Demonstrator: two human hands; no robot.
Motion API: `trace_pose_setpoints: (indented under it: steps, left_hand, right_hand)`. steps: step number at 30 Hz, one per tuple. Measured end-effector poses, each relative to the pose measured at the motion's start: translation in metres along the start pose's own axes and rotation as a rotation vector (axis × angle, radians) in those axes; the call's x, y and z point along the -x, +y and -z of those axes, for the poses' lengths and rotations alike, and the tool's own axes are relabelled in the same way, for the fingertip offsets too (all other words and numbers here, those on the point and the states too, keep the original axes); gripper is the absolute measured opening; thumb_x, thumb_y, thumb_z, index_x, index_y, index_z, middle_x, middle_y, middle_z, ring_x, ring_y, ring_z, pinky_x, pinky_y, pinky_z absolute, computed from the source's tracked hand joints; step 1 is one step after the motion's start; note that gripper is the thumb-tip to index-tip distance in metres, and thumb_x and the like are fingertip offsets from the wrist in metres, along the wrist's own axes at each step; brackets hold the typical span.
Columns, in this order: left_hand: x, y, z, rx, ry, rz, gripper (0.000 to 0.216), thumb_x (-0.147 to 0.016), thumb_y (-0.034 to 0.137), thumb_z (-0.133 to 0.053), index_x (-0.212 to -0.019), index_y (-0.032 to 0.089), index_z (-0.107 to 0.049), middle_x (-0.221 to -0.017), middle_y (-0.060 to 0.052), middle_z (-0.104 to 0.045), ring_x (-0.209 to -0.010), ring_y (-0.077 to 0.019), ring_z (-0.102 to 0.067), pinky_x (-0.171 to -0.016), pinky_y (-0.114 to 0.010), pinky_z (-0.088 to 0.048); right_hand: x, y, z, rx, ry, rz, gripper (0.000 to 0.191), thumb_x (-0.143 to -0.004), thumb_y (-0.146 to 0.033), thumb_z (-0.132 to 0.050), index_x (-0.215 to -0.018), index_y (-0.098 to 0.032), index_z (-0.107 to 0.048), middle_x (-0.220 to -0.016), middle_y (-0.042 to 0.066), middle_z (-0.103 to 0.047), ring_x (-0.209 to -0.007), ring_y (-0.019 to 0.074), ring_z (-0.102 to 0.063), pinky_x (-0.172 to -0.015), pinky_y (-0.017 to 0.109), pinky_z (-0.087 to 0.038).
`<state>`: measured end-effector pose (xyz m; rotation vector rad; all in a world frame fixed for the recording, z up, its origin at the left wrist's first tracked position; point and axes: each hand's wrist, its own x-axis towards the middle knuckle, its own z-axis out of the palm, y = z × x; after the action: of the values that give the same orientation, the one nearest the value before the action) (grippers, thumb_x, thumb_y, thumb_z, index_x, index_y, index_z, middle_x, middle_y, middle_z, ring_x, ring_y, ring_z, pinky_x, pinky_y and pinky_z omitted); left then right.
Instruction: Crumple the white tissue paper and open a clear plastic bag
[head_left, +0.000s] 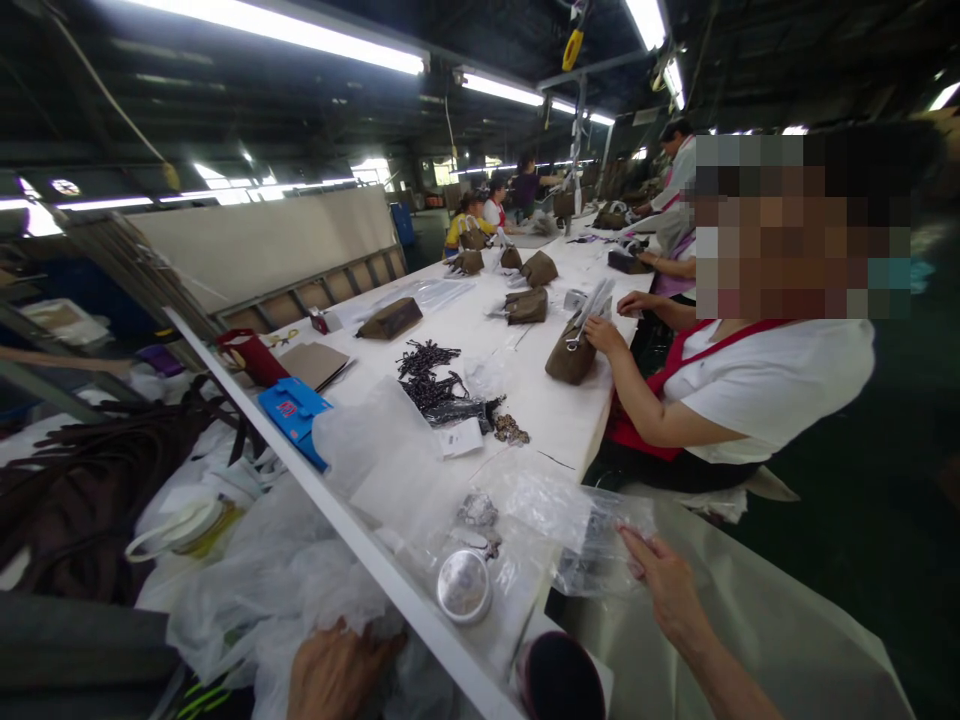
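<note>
My right hand (664, 580) pinches the edge of a clear plastic bag (592, 535) holding small dark metal parts, at the near end of the long white table (540, 400). My left hand (334, 675) is low at the bottom edge, pressed into crumpled white plastic bags (255, 590) left of the table's raised white rail (300, 465). A round silver tin (463, 587) and loose metal fittings (478, 512) lie between my hands.
A co-worker in a white shirt and red apron (720, 390) sits at my right handling a brown pouch (571, 355). More pouches (526, 305), a pile of dark hardware (431, 380), a blue box (294, 410) and dark straps (90, 490) surround the table. Other workers sit farther down.
</note>
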<state>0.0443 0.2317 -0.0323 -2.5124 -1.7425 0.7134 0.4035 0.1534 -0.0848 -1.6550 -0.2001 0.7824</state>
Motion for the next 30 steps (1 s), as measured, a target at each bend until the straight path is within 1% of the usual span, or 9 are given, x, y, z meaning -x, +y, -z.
trace_pose_setpoints:
  steps: [3,9,14,18,22,24,26,28,30]
  left_hand:
    - [0.003,0.002,0.005,-0.047,-0.066,-0.085,0.043,-0.089,0.012,-0.032,-0.102,0.032,-0.068,-0.1,-0.01,-0.069,-0.1,-0.03,-0.062,-0.084,-0.045,-0.046]
    - [0.0,0.002,0.005,-0.05,-0.077,-0.049,0.037,-0.091,0.018,-0.036,-0.101,0.03,-0.069,-0.096,-0.011,-0.07,-0.102,-0.0293,-0.062,-0.084,-0.043,-0.046]
    - [-0.001,0.001,0.002,-0.111,-0.1,-0.078,0.046,-0.089,0.01,-0.032,-0.105,0.036,-0.066,-0.102,-0.009,-0.069,-0.1,-0.031,-0.063,-0.08,-0.045,-0.048]
    - [0.0,-0.001,-0.002,-0.075,-0.061,-0.072,0.046,-0.087,0.009,-0.032,-0.103,0.033,-0.067,-0.097,-0.01,-0.07,-0.095,-0.0299,-0.065,-0.08,-0.043,-0.048]
    - [-0.001,-0.002,-0.002,-0.056,-0.064,-0.058,0.042,-0.088,0.013,-0.034,-0.1,0.031,-0.069,-0.099,-0.009,-0.07,-0.095,-0.0276,-0.065,-0.082,-0.041,-0.047]
    - [-0.001,-0.001,-0.001,-0.051,-0.06,-0.047,0.038,-0.089,0.016,-0.035,-0.1,0.03,-0.069,-0.098,-0.01,-0.07,-0.097,-0.0282,-0.064,-0.082,-0.042,-0.047]
    - [-0.001,-0.001,-0.001,0.001,-0.031,-0.029,0.034,-0.09,0.022,-0.037,-0.097,0.028,-0.07,-0.095,-0.011,-0.071,-0.097,-0.0283,-0.064,-0.083,-0.042,-0.047]
    - [-0.002,-0.001,-0.003,0.059,-0.004,-0.017,0.031,-0.09,0.026,-0.04,-0.094,0.026,-0.07,-0.094,-0.011,-0.071,-0.096,-0.028,-0.064,-0.083,-0.041,-0.047]
    - [-0.002,-0.002,-0.007,0.075,0.028,-0.04,0.03,-0.09,0.023,-0.041,-0.093,0.026,-0.07,-0.096,-0.01,-0.071,-0.098,-0.0283,-0.063,-0.084,-0.042,-0.046]
  right_hand:
    - [0.005,0.004,0.005,0.074,0.015,0.041,0.036,-0.046,-0.05,-0.07,-0.068,-0.022,-0.069,-0.065,0.0,-0.059,-0.056,0.0134,-0.04,-0.052,0.029,-0.037]
    - [0.02,0.012,0.0,0.189,-0.09,0.082,0.034,-0.047,-0.054,-0.069,-0.052,-0.021,-0.063,-0.047,-0.002,-0.048,-0.05,0.0135,-0.038,-0.052,0.03,-0.034]
    - [0.029,0.02,-0.009,0.188,-0.19,0.125,0.041,-0.045,-0.06,-0.069,-0.049,-0.021,-0.058,-0.052,0.0,-0.053,-0.057,0.0172,-0.047,-0.061,0.033,-0.039]
    - [0.027,0.007,-0.02,0.158,-0.293,0.145,0.054,-0.051,-0.065,-0.068,-0.079,-0.018,-0.069,-0.075,0.005,-0.066,-0.075,0.0231,-0.058,-0.075,0.036,-0.044]
    - [0.019,-0.016,-0.04,0.137,-0.41,0.207,0.068,-0.059,-0.064,-0.062,-0.108,-0.016,-0.063,-0.089,0.006,-0.067,-0.086,0.0226,-0.06,-0.082,0.035,-0.046]
    - [0.013,-0.023,-0.048,0.166,-0.448,0.252,0.059,-0.061,-0.062,-0.06,-0.101,-0.018,-0.064,-0.089,0.005,-0.067,-0.088,0.0215,-0.059,-0.083,0.033,-0.045]
    - [0.005,-0.024,-0.052,0.241,-0.418,0.289,0.041,-0.058,-0.057,-0.062,-0.077,-0.021,-0.064,-0.075,0.002,-0.064,-0.077,0.0202,-0.057,-0.076,0.033,-0.044]
    - [-0.005,-0.019,-0.05,0.34,-0.317,0.307,0.031,-0.054,-0.051,-0.065,-0.058,-0.023,-0.052,-0.058,-0.002,-0.055,-0.062,0.0178,-0.049,-0.066,0.034,-0.039]
    - [-0.014,-0.01,-0.042,0.422,-0.206,0.303,0.028,-0.05,-0.045,-0.064,-0.053,-0.024,-0.045,-0.053,-0.002,-0.049,-0.057,0.0167,-0.043,-0.062,0.034,-0.033]
